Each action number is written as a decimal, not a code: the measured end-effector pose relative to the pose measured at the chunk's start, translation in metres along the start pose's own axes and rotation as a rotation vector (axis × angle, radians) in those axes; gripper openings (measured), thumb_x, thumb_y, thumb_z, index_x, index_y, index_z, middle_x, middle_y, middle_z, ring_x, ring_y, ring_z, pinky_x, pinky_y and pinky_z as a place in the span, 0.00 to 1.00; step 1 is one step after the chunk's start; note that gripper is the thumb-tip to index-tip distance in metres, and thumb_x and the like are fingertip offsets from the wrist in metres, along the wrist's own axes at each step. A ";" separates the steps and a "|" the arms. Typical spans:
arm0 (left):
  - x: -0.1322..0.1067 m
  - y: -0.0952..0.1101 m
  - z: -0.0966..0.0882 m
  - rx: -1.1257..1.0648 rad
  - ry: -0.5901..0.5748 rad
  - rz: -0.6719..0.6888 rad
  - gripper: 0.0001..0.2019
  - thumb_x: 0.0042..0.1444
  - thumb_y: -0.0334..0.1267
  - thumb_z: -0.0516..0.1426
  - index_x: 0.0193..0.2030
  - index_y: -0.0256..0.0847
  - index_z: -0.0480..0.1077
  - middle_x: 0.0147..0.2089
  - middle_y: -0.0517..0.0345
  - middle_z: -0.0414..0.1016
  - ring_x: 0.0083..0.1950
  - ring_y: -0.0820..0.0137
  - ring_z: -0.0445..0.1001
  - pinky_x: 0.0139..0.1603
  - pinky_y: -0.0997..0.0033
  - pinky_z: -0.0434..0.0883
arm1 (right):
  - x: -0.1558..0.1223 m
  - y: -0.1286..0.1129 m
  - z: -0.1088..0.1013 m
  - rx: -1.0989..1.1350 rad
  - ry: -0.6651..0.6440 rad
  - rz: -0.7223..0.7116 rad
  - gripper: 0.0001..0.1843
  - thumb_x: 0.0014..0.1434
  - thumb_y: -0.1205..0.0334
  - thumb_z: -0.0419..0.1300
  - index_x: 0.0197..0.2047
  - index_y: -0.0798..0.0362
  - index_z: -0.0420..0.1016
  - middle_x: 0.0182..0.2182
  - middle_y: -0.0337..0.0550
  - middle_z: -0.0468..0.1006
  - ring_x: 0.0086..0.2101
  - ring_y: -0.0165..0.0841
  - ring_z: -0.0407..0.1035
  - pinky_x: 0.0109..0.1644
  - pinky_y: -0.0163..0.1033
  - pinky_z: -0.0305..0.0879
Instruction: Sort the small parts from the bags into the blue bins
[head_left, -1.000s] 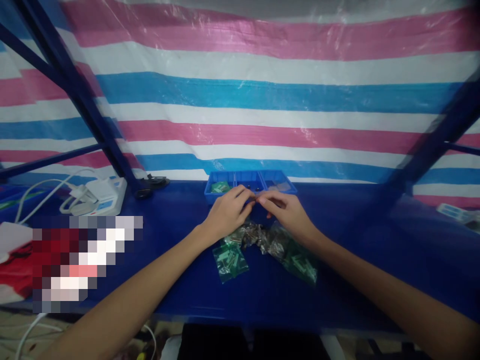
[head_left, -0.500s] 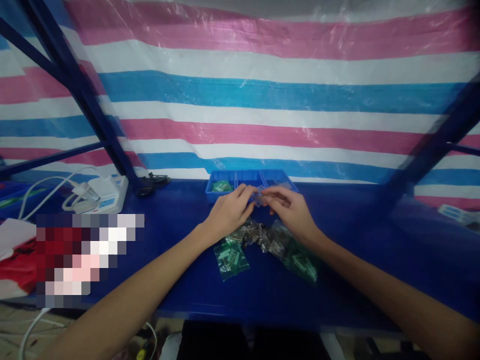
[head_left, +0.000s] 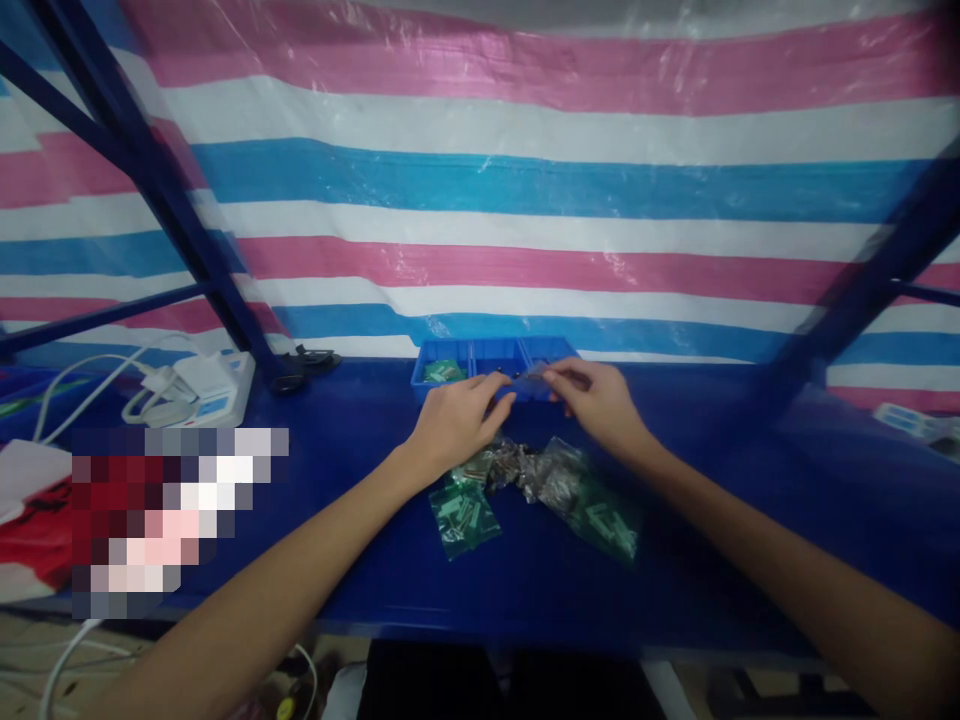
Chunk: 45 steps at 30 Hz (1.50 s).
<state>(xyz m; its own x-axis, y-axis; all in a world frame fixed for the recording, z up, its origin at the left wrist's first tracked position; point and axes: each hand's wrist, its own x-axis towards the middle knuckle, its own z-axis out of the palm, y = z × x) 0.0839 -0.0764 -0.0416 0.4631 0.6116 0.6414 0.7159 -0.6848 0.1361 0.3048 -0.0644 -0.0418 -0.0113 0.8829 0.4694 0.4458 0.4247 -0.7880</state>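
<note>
My left hand (head_left: 457,420) rests on the blue table just in front of a blue compartment tray (head_left: 489,351), its fingers curled and pinched on something I cannot make out. My right hand (head_left: 596,400) hovers at the tray's right compartment, fingers pinched on a small clear bag (head_left: 534,372). Beneath my wrists lies a pile of small plastic bags (head_left: 525,470) with metal parts. A green-filled bag (head_left: 461,515) lies at the pile's left and another green-filled bag (head_left: 607,520) at its right. The tray's left compartment holds green parts (head_left: 441,372).
A white power strip with plugs and cables (head_left: 199,390) sits at the left. A black clip (head_left: 304,360) lies by a dark blue frame post (head_left: 172,200). A striped tarp (head_left: 525,200) hangs behind the table. A red and white item (head_left: 30,520) lies at the far left.
My right hand has moved up and to the right, from next to my left hand to the tray's right compartment, carrying the small clear bag. My left hand has barely shifted.
</note>
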 end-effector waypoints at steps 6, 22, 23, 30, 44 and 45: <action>0.002 -0.005 0.000 0.030 -0.034 -0.007 0.11 0.69 0.40 0.51 0.52 0.42 0.71 0.41 0.57 0.80 0.34 0.69 0.76 0.32 0.70 0.66 | 0.018 0.020 -0.006 0.384 0.154 0.261 0.24 0.53 0.51 0.68 0.49 0.53 0.70 0.38 0.50 0.81 0.35 0.40 0.79 0.29 0.38 0.72; 0.000 -0.029 -0.002 0.179 -0.372 0.051 0.10 0.65 0.39 0.55 0.46 0.40 0.76 0.39 0.50 0.77 0.37 0.63 0.76 0.31 0.68 0.69 | -0.024 -0.002 0.005 -0.687 -0.401 -0.235 0.08 0.63 0.59 0.61 0.34 0.51 0.76 0.35 0.49 0.77 0.34 0.38 0.70 0.33 0.40 0.58; 0.000 -0.028 -0.002 0.176 -0.373 0.051 0.10 0.65 0.39 0.55 0.45 0.40 0.76 0.39 0.50 0.77 0.37 0.63 0.76 0.31 0.69 0.69 | -0.025 -0.002 0.006 -0.705 -0.407 -0.240 0.08 0.65 0.58 0.59 0.34 0.50 0.76 0.35 0.49 0.77 0.35 0.39 0.70 0.33 0.40 0.58; -0.003 -0.038 0.006 0.087 -0.354 0.081 0.14 0.62 0.28 0.51 0.47 0.39 0.76 0.37 0.48 0.76 0.36 0.63 0.76 0.36 0.65 0.72 | -0.028 -0.007 0.014 -0.727 -0.454 -0.238 0.11 0.68 0.58 0.54 0.35 0.51 0.73 0.37 0.48 0.77 0.35 0.38 0.70 0.32 0.40 0.56; -0.005 -0.046 0.000 0.064 -0.383 -0.161 0.10 0.61 0.37 0.58 0.48 0.40 0.76 0.33 0.52 0.75 0.32 0.63 0.75 0.31 0.68 0.67 | -0.032 -0.014 0.021 -0.601 -0.460 -0.260 0.14 0.70 0.59 0.52 0.37 0.52 0.75 0.36 0.46 0.78 0.38 0.37 0.70 0.40 0.41 0.59; -0.003 -0.042 -0.004 0.085 -0.421 -0.218 0.12 0.61 0.40 0.59 0.49 0.41 0.75 0.35 0.51 0.75 0.34 0.62 0.75 0.32 0.67 0.67 | -0.032 -0.014 0.021 -0.602 -0.463 -0.259 0.14 0.71 0.58 0.52 0.37 0.52 0.75 0.37 0.46 0.78 0.38 0.37 0.70 0.40 0.41 0.59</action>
<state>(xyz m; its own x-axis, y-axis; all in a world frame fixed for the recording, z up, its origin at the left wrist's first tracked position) 0.0500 -0.0513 -0.0464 0.4562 0.8566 0.2408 0.8520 -0.4986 0.1596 0.2800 -0.0944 -0.0536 -0.4920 0.8206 0.2908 0.7831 0.5631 -0.2640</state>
